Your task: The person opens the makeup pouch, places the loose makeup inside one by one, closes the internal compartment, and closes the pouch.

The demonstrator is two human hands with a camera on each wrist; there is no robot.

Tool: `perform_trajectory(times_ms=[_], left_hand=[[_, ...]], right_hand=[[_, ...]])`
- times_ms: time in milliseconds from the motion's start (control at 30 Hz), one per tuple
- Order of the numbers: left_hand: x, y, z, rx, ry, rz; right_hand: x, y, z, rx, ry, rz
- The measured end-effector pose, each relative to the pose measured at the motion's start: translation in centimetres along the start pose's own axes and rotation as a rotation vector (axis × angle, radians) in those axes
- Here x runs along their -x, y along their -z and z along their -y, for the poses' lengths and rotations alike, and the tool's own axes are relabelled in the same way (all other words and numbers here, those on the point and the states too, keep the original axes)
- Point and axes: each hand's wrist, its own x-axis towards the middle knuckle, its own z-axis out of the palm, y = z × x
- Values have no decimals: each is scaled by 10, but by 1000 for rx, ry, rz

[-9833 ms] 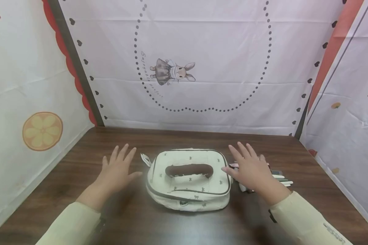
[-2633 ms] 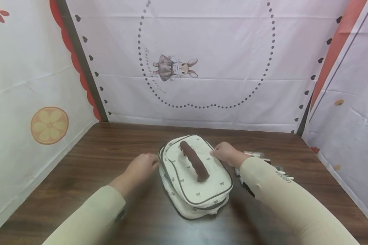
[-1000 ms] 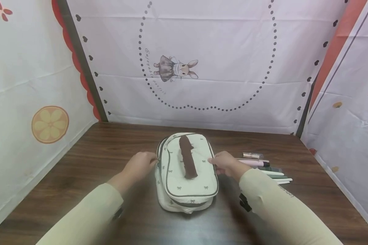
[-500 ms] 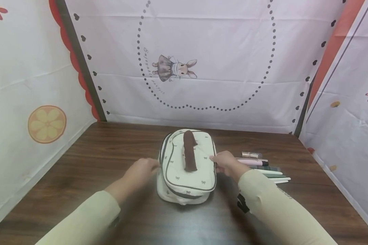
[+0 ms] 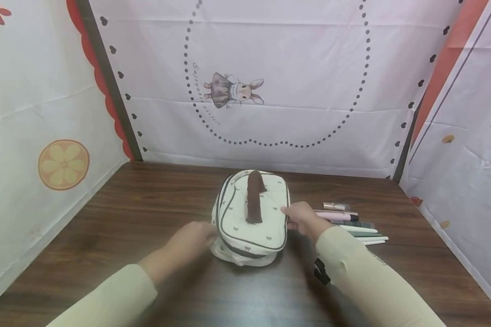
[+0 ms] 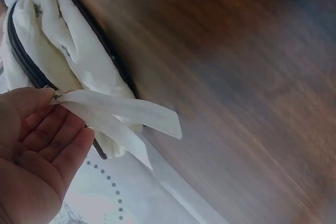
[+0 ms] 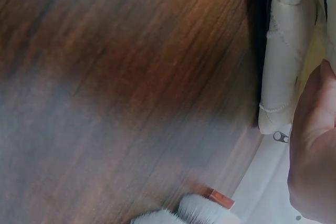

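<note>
A cream cosmetic bag (image 5: 238, 215) with small bow prints, dark piping and a brown top handle (image 5: 253, 200) stands upright on the table. At its left side my left hand (image 5: 191, 243) pinches the zipper pull. In the left wrist view, white ribbon tails (image 6: 142, 115) hang from that pull, beside the dark zipper (image 6: 25, 61). My right hand (image 5: 304, 217) grips the right edge of the bag's top, thumb on the upper face; its other fingers are mostly hidden. In the right wrist view the right hand (image 7: 317, 150) lies against the bag's side (image 7: 283, 59).
Right of the bag lie a small clear-and-gold tube (image 5: 335, 206), a pink tube (image 5: 331, 216) with a dark cap and several slim white and green handles (image 5: 366, 234). Brush heads (image 7: 202, 208) show in the right wrist view. Patterned cloth (image 5: 270, 122) hangs behind the brown table (image 5: 155, 190).
Both hands were spread open beside the bag earlier; now they hold it, and it has turned. Lately my left hand slid nearer along its left side with the pull, while the right hand stayed.
</note>
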Motion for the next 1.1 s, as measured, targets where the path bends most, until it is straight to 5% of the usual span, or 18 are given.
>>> perform_trajectory(times_ms=[333, 733, 867, 1100], left_hand=[[0, 1, 0, -79, -14, -38], [-12, 3, 26, -19, 96, -38], [-15, 3, 31, -3, 115, -38], [-15, 4, 30, -2, 119, -43]], right_hand=[[1, 3, -4, -38, 34, 46], [15, 10, -12, -167, 67, 329], [20, 4, -15, -187, 81, 309], [24, -9, -16, -268, 55, 161]])
